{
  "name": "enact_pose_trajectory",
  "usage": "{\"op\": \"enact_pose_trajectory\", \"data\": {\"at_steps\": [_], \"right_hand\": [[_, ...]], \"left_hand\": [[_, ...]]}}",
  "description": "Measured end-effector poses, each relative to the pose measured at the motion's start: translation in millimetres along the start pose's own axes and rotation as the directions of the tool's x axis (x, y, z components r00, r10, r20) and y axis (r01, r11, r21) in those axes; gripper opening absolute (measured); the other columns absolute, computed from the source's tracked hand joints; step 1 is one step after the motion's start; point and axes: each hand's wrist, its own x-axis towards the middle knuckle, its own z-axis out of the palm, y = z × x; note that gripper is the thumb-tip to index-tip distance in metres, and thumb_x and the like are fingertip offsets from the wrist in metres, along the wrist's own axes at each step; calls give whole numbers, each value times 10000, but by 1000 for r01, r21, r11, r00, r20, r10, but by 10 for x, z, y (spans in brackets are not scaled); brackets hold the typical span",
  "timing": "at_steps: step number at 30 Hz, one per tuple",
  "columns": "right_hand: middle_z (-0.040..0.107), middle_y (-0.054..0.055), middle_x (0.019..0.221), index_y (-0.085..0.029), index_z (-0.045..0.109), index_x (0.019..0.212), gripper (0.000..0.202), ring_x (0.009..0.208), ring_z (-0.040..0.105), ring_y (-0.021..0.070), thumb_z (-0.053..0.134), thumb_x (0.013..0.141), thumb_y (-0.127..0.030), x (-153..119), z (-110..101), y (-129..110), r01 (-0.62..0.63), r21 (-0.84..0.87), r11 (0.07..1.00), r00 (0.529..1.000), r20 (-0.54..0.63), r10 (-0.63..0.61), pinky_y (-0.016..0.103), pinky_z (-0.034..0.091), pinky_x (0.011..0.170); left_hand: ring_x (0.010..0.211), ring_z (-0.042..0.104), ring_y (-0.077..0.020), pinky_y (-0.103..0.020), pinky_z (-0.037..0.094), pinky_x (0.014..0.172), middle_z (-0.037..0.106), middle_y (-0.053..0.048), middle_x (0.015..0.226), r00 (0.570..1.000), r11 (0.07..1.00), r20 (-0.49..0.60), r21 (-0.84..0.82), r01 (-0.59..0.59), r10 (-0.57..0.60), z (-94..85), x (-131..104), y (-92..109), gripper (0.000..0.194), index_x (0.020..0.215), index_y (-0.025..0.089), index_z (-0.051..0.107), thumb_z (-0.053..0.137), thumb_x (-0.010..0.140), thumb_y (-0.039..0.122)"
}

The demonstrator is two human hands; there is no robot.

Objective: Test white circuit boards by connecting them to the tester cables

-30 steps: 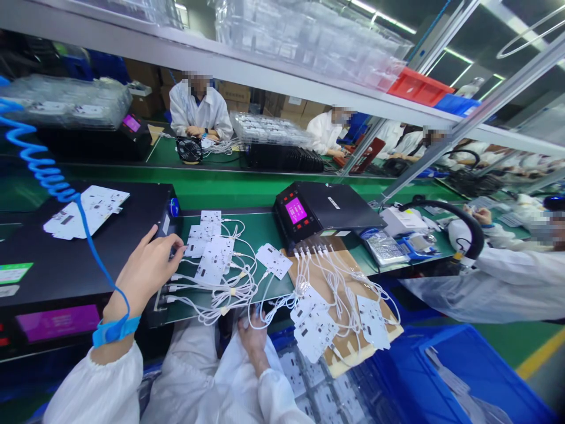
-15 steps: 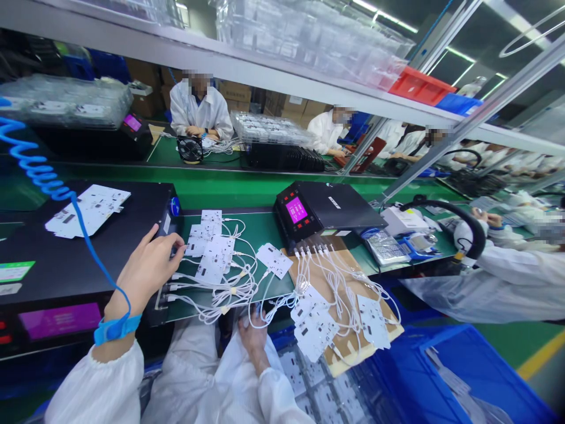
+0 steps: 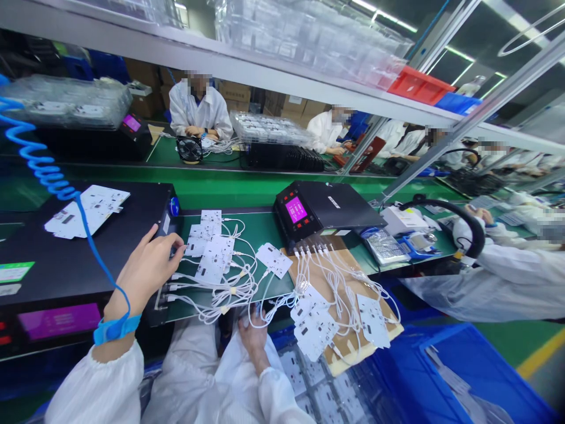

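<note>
My left hand [image 3: 148,268], with a blue wrist strap [image 3: 117,330], is at the right side of the black box [image 3: 110,253] on the left. Its thumb and forefinger are curled together near the row of white cable plugs; what lies between them is hidden. Another finger rests against the box. Several white circuit boards [image 3: 215,259] lie just right of this hand, joined to white cables [image 3: 232,291]. My right hand [image 3: 253,335] lies low on my lap under the table edge, fingers loosely stretched and partly covered by the edge and cables, with nothing seen in it.
A second black box [image 3: 329,209] with a lit screen stands mid-bench, its cables running over cardboard [image 3: 344,280] to more boards [image 3: 314,324]. A blue coiled cord [image 3: 44,171] hangs at left. A blue bin [image 3: 477,377] stands lower right. Co-workers [image 3: 200,112] sit across the bench and at right.
My hands, the boards and the cables stay in place. At the far right, a co-worker's hands and head have shifted slightly.
</note>
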Motion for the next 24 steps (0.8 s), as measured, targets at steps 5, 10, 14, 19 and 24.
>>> {"op": "enact_pose_trajectory", "data": {"at_steps": [5, 10, 14, 19, 24], "right_hand": [[586, 214, 1525, -120, 515, 1560, 707, 1476, 495, 362, 628, 933, -428, -4, 4, 2, -7, 13, 1000, 1000, -2, 7, 447, 389, 1202], [576, 234, 1530, -128, 528, 1549, 703, 1460, 520, 362, 647, 922, -423, -9, -25, -12, -22, 17, 1000, 1000, -10, 22, 454, 418, 1177], [587, 221, 1527, -132, 533, 1549, 704, 1475, 505, 363, 641, 922, -433, -14, -62, -26, -22, 26, 999, 1000, 1, 22, 457, 411, 1192], [580, 201, 1543, -146, 516, 1568, 712, 1486, 496, 358, 630, 933, -447, -18, -86, -34, -22, 15, 1000, 1000, 15, 21, 459, 408, 1208], [586, 208, 1535, -135, 507, 1578, 705, 1477, 507, 362, 616, 947, -432, -23, -96, -33, -13, 13, 1000, 1000, 5, 13, 455, 405, 1210]], "left_hand": [[746, 734, -256, -451, 222, 1352, 705, -50, 715, 1000, 1000, 10, 15, 5, -5, 2, -3, 2, 285, 927, 246, 546, 317, 976, 409], [703, 721, -247, -453, 213, 1353, 722, -69, 766, 1000, 1000, 20, 24, 11, -11, -10, -2, 12, 306, 929, 229, 552, 305, 971, 405], [704, 721, -245, -447, 217, 1352, 733, -75, 802, 1000, 1000, 18, 17, 10, -11, -16, 2, 15, 303, 919, 230, 547, 305, 970, 405], [682, 713, -243, -443, 214, 1350, 723, -75, 780, 1000, 1000, 27, 24, 14, -14, -13, 1, 15, 316, 925, 225, 551, 300, 977, 410], [685, 711, -241, -448, 226, 1346, 740, -84, 825, 1000, 1000, 11, 27, 3, -3, -1, -1, 9, 332, 931, 221, 560, 301, 982, 424]]}}
